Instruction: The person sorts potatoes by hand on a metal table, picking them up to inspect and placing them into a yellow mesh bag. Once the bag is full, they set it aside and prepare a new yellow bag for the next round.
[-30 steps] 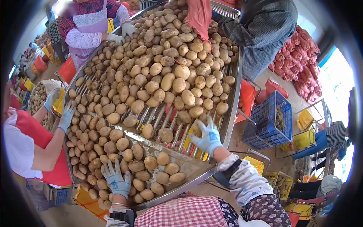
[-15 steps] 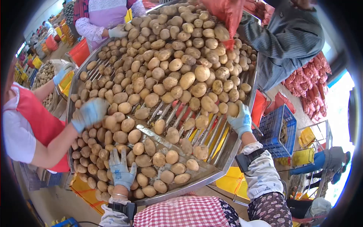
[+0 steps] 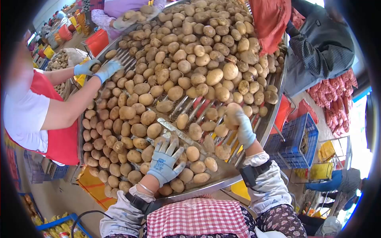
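A large heap of potatoes (image 3: 186,51) covers a metal sorting table with slatted rollers (image 3: 234,148). My left hand (image 3: 163,162), in a light blue glove, lies palm down on potatoes at the near side, with its fingers spread. My right hand (image 3: 245,129), also gloved, is closed around a potato (image 3: 233,112) above the rollers at the right. Part of that potato is hidden by the fingers. Between my hands, a metal divider strip (image 3: 180,135) slants across the table, with loose potatoes on both sides.
At the left, a co-worker in a red apron (image 3: 59,119) reaches gloved hands onto the table. Another person (image 3: 127,12) holds potatoes at the far side. A person in dark clothes (image 3: 323,43) is beside a red sack (image 3: 272,23). A blue crate (image 3: 291,139) stands right.
My left hand has shifted right over the potatoes. My right hand has moved slightly left and now grips a potato. The co-worker at left has reached farther up the table with both hands.
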### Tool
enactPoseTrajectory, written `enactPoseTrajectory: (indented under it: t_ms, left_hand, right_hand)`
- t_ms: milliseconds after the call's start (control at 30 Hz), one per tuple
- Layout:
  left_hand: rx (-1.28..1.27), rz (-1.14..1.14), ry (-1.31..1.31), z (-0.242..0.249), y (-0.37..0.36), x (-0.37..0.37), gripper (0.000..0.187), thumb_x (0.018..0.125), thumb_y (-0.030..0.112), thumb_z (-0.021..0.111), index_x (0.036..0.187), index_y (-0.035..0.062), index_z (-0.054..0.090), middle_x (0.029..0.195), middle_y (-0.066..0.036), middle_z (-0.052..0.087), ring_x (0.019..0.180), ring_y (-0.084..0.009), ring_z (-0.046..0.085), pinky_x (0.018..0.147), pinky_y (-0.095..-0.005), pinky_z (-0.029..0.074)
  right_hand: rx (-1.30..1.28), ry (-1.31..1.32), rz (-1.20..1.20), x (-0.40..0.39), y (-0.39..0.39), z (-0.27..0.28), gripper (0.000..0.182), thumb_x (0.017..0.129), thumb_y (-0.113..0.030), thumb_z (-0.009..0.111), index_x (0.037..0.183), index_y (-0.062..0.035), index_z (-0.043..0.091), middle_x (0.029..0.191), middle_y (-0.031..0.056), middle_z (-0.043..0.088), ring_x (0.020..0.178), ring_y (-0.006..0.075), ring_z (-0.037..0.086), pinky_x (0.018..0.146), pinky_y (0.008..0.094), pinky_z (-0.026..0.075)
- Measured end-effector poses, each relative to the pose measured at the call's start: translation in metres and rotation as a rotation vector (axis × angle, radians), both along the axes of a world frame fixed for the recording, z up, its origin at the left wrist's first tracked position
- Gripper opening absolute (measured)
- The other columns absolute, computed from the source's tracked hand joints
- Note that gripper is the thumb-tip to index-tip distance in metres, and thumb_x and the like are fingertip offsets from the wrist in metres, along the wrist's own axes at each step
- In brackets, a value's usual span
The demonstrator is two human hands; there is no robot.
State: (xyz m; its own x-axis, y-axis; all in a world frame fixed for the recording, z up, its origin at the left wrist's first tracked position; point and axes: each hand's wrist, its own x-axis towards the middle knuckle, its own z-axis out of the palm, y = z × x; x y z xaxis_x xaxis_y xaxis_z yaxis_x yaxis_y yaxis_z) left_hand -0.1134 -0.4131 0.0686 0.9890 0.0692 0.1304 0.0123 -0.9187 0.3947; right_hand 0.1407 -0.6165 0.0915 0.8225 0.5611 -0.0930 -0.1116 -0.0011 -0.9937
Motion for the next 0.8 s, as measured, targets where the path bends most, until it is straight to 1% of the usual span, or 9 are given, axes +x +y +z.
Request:
enactPoseTrajectory:
  t_ms: [67,200,367,500,567,633,700,767,800]
  left_hand:
    - [-0.384,-0.075,0.025,0.011,0.001,0.008,0.060,0.078,0.032,0.066,0.132,0.0109,0.051,0.138,-0.020,0.044,0.124,-0.0399,0.043,0.104,-0.0495,0.034]
    - [-0.048,-0.100,-0.146,0.029,-0.020,0.052,0.066,0.081,0.040,0.062,0.138,0.0112,0.045,0.145,-0.018,0.037,0.132,-0.0416,0.033,0.106,-0.0532,0.030]
    - [0.084,-0.219,0.000,-0.004,-0.050,0.044,0.062,0.083,0.045,0.058,0.134,0.0119,0.048,0.144,-0.016,0.038,0.131,-0.0424,0.034,0.103,-0.0557,0.031]
    - [-0.001,-0.317,0.196,0.006,-0.032,0.054,0.043,0.083,0.033,0.062,0.119,0.0104,0.058,0.118,-0.014,0.061,0.103,-0.0354,0.059,0.092,-0.0460,0.044]
    - [-0.258,-0.118,-0.196,-0.001,-0.027,0.080,0.041,0.084,0.028,0.062,0.121,0.0100,0.058,0.110,-0.015,0.064,0.097,-0.0344,0.061,0.088,-0.0420,0.048]
    - [-0.048,-0.058,-0.349,0.016,-0.029,0.124,0.046,0.084,0.029,0.062,0.125,0.0086,0.055,0.120,-0.017,0.059,0.105,-0.0352,0.058,0.091,-0.0447,0.046]
    - [0.195,0.032,-0.391,-0.004,-0.029,0.173,0.055,0.081,0.033,0.064,0.131,0.0108,0.051,0.130,-0.019,0.052,0.111,-0.0350,0.055,0.091,-0.0456,0.046]
    - [0.234,0.083,-0.176,0.001,-0.040,0.199,0.058,0.080,0.035,0.066,0.131,0.0123,0.050,0.132,-0.019,0.050,0.113,-0.0350,0.054,0.091,-0.0459,0.046]
    - [0.267,0.136,0.049,0.003,-0.042,0.210,0.061,0.078,0.037,0.067,0.132,0.0139,0.050,0.134,-0.019,0.048,0.114,-0.0349,0.052,0.090,-0.0463,0.046]
  right_hand:
    - [0.513,0.650,0.010,-0.030,-0.006,0.030,0.064,0.087,-0.060,0.044,0.123,-0.0074,0.053,0.121,0.0163,0.057,0.108,0.0334,0.059,0.091,0.0437,0.048]
    - [0.840,0.913,-0.035,-0.060,-0.018,0.030,0.069,0.084,-0.063,0.046,0.122,-0.0065,0.053,0.126,0.0184,0.053,0.116,0.0428,0.050,0.098,0.0611,0.038]
    - [0.960,0.952,-0.072,-0.085,-0.061,0.031,0.067,0.081,-0.062,0.051,0.124,-0.0095,0.055,0.136,0.0212,0.046,0.128,0.0443,0.039,0.098,0.0611,0.039]
    - [0.082,0.050,-0.153,-0.094,-0.160,0.028,0.075,0.080,-0.069,0.048,0.121,-0.0062,0.056,0.130,0.0176,0.052,0.114,0.0358,0.054,0.091,0.0523,0.047]
    - [0.573,0.478,-0.346,-0.112,-0.203,0.048,0.070,0.082,-0.064,0.052,0.120,-0.0054,0.056,0.126,0.0167,0.056,0.104,0.0286,0.060,0.085,0.0436,0.050]
    - [0.459,0.456,-0.534,-0.123,-0.266,0.024,0.069,0.083,-0.065,0.050,0.118,-0.0058,0.057,0.123,0.0159,0.058,0.108,0.0314,0.058,0.083,0.0432,0.052]
    - [0.070,0.380,-0.753,-0.134,-0.328,-0.026,0.060,0.086,-0.055,0.056,0.122,-0.0061,0.056,0.120,0.0144,0.059,0.107,0.0256,0.059,0.084,0.0345,0.051]
    - [-1.128,-0.035,-0.767,-0.143,-0.391,-0.094,0.053,0.090,-0.044,0.058,0.127,-0.0061,0.054,0.117,0.0102,0.060,0.100,0.0200,0.060,0.084,0.0283,0.049]
    - [-1.123,-0.041,-0.769,-0.144,-0.387,-0.095,0.053,0.090,-0.044,0.058,0.127,-0.0061,0.054,0.117,0.0102,0.060,0.100,0.0200,0.060,0.084,0.0283,0.049]
